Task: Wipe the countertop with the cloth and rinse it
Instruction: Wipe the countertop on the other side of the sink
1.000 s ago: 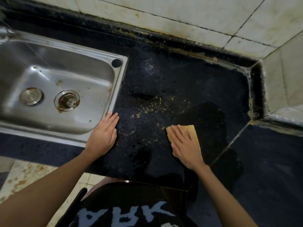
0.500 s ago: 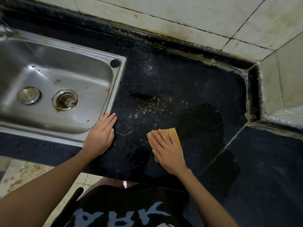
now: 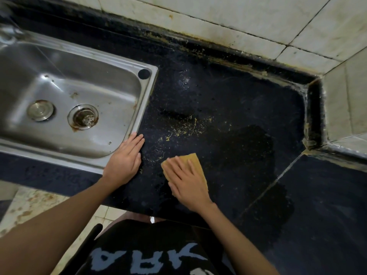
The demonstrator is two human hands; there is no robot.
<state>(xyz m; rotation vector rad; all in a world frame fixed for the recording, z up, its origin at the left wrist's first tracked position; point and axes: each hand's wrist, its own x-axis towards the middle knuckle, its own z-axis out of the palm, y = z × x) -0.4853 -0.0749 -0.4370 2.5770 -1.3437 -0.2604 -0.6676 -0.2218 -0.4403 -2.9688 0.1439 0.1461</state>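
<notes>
The flat yellow-tan cleaning cloth (image 3: 193, 164) lies near the front edge of the dark speckled stone countertop (image 3: 228, 100), pressed down under the right hand (image 3: 186, 181), whose fingers are spread flat over it. Yellow crumbs (image 3: 184, 130) scatter just beyond the cloth. The left hand (image 3: 124, 159) rests open and flat by the corner rim of the stainless steel sink (image 3: 148, 100). Bare counter stretches right and back to the grimy white tiled wall (image 3: 228, 22).

Bare countertop (image 3: 228, 100) rightward to corner ledge (image 3: 313, 116); sink (image 3: 147, 100) leftward.
</notes>
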